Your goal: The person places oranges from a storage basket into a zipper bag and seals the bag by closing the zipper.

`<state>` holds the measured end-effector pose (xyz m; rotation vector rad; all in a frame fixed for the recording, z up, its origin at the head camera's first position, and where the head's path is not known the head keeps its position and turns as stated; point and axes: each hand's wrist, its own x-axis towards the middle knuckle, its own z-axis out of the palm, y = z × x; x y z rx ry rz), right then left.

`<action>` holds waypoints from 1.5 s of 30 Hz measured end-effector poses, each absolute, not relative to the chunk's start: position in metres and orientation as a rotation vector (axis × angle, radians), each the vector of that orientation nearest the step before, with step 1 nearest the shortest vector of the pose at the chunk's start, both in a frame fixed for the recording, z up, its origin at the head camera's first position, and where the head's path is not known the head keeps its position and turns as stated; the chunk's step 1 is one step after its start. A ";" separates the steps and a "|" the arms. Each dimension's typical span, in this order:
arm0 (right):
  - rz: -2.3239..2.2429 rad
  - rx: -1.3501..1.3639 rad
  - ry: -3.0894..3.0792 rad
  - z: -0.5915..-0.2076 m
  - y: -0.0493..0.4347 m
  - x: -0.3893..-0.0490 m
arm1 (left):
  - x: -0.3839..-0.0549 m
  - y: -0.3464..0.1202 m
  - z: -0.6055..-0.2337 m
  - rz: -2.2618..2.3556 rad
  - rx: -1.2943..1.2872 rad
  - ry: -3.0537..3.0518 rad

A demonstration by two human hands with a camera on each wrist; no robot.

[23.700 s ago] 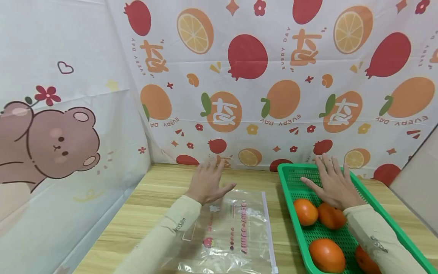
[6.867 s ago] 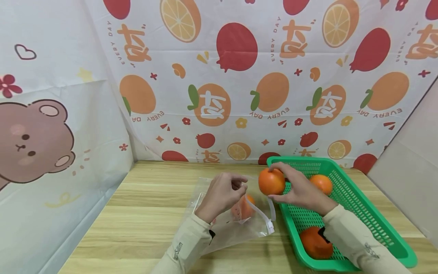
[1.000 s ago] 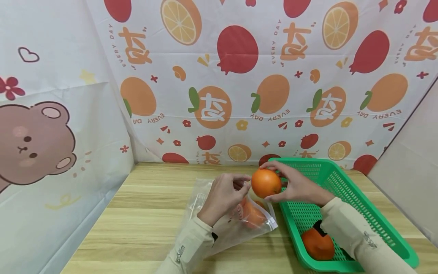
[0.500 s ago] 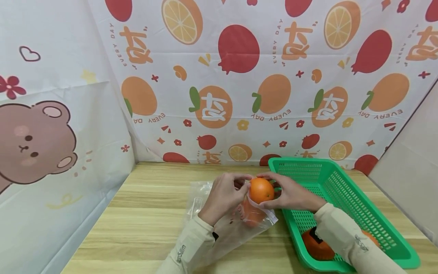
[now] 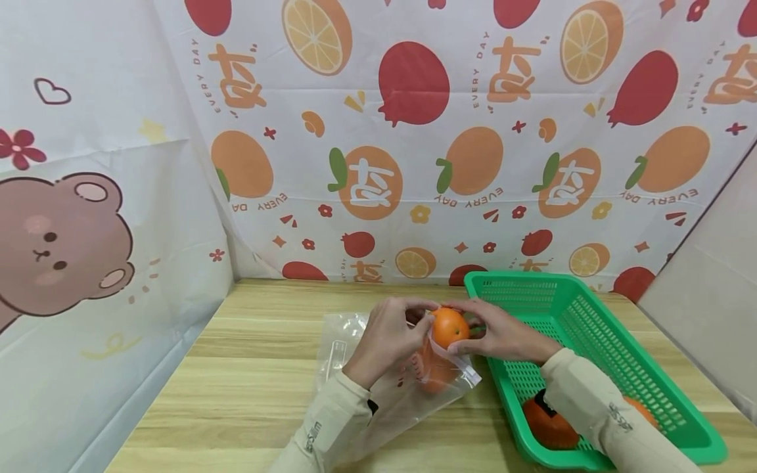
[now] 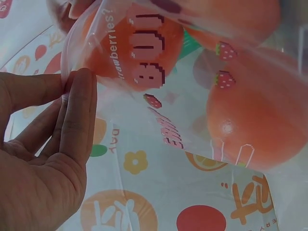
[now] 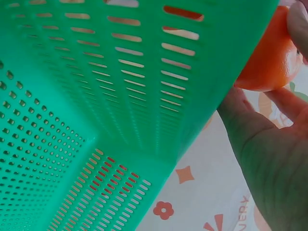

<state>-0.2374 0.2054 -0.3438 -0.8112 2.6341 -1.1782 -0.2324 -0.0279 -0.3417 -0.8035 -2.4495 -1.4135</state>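
Two hands meet over a wooden table (image 5: 207,387), and we have pale sleeves (image 5: 331,427) on both arms. With our left hand (image 5: 387,338), we pinch the edge of a clear plastic bag (image 5: 408,406). With our right hand (image 5: 508,334), we hold a round orange fruit (image 5: 447,325), thumb on the near side and fingers round the far side. It sits right at the mouth of the bag, and the bag's edge crosses low in front of it. From the left wrist, we see more fruits (image 6: 260,110) through the plastic, which has pink letters and little strawberries on it. Just to the right of the bag is a green basket (image 5: 706,453) full of small holes. Near its front end we see a dark fruit (image 5: 550,430) and a lighter one (image 5: 641,410), mostly hidden by our right sleeve. Behind it all hangs a white cloth (image 5: 414,161) with fruit pictures.
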 end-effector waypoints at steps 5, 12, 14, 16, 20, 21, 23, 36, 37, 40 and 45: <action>-1.193 -0.797 2.635 -0.346 0.205 -0.239 | -0.232 -0.028 -0.342 -1.402 -0.808 -2.448; -1.178 -0.787 2.647 -0.346 0.203 -0.239 | -0.232 -0.027 -0.342 -1.389 -0.833 -2.434; -1.170 -0.736 2.672 -0.345 0.201 -0.238 | -0.232 -0.027 -0.342 -1.394 -0.843 -2.423; -1.160 -0.689 2.699 -0.344 0.199 -0.237 | -0.232 -0.027 -0.342 -1.401 -0.853 -2.412; -1.126 -0.654 2.738 -0.341 0.193 -0.237 | -0.232 -0.028 -0.341 -1.405 -0.862 -2.396; -1.111 -0.648 2.755 -0.341 0.191 -0.237 | -0.232 -0.028 -0.341 -1.406 -0.863 -2.395; -1.087 -0.627 2.781 -0.340 0.189 -0.236 | -0.232 -0.028 -0.341 -1.413 -0.866 -2.392; -1.067 -0.561 2.922 -0.348 0.175 -0.239 | -0.233 -0.025 -0.341 -1.410 -0.876 -2.387; -1.060 -0.554 2.938 -0.348 0.174 -0.239 | -0.233 -0.025 -0.341 -1.411 -0.876 -2.388; -1.034 -0.576 2.964 -0.349 0.174 -0.239 | -0.233 -0.026 -0.340 -1.419 -0.878 -2.389; -0.953 -0.694 3.005 -0.351 0.173 -0.240 | -0.233 -0.027 -0.341 -1.415 -0.871 -2.405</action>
